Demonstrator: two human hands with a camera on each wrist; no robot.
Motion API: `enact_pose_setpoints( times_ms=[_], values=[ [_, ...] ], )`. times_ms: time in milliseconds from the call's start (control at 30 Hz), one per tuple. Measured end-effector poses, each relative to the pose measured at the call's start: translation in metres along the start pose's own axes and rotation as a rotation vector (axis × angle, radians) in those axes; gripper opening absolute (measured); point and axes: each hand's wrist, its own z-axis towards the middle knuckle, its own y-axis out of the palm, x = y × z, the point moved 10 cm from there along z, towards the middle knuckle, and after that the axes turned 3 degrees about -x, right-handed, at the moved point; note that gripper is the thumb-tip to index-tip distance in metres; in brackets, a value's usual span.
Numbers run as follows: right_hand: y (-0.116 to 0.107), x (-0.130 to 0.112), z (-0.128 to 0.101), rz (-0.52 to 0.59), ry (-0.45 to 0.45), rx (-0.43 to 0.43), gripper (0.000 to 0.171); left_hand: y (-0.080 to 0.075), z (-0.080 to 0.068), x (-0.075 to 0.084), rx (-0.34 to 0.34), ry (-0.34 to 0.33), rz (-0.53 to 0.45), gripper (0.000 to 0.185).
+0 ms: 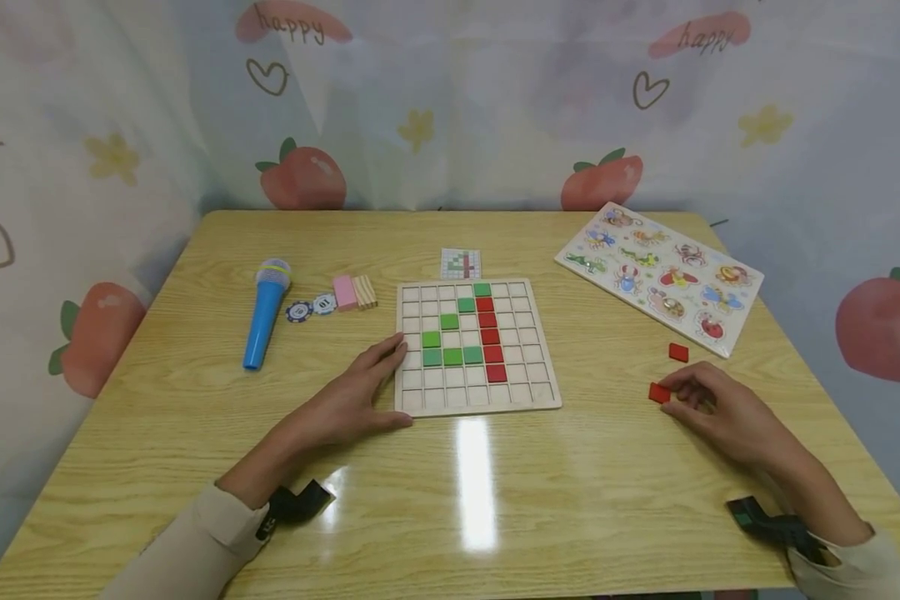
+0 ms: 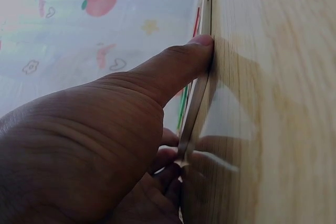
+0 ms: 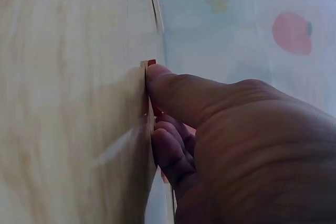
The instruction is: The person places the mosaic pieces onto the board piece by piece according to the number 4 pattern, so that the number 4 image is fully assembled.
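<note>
A square wooden grid board (image 1: 521, 392) lies mid-table with several green tiles (image 1: 452, 357) and a column of red tiles (image 1: 490, 337) in its cells. My left hand (image 1: 345, 404) rests at the board's near left corner, fingertips along the left side and the straight thumb at the front edge; the left wrist view shows the thumb (image 2: 178, 61) against that edge. To the right of the board, my right hand (image 1: 727, 417) pinches a red tile (image 1: 657, 392) between thumb and forefinger, close over the table. Another red tile (image 1: 678, 352) lies just beyond that hand.
A small pattern card (image 1: 461, 263) lies behind the board. On the left are a blue toy microphone (image 1: 265, 312), two round chips (image 1: 298, 312), a pink block (image 1: 344, 292) and a striped wooden block (image 1: 364, 292). An insect puzzle board (image 1: 660, 275) occupies the back right.
</note>
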Motion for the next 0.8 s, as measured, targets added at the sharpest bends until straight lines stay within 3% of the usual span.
enact_pose_setpoints(
  times_ms=[433, 667, 800],
  values=[
    [0.0, -0.007, 0.008, 0.045, -0.028, 0.014, 0.036, 0.002, -0.001, -0.001, -0.012, -0.027, -0.018, 0.11],
    [0.008, -0.08, 0.036, 0.056, -0.259, -0.067, 0.041, 0.001, -0.002, 0.0, -0.008, -0.027, -0.02, 0.11],
    [0.024, -0.12, 0.055, 0.028, -0.34, -0.151, 0.039, -0.001, -0.002, 0.002, 0.0, -0.006, -0.009, 0.11]
  ],
)
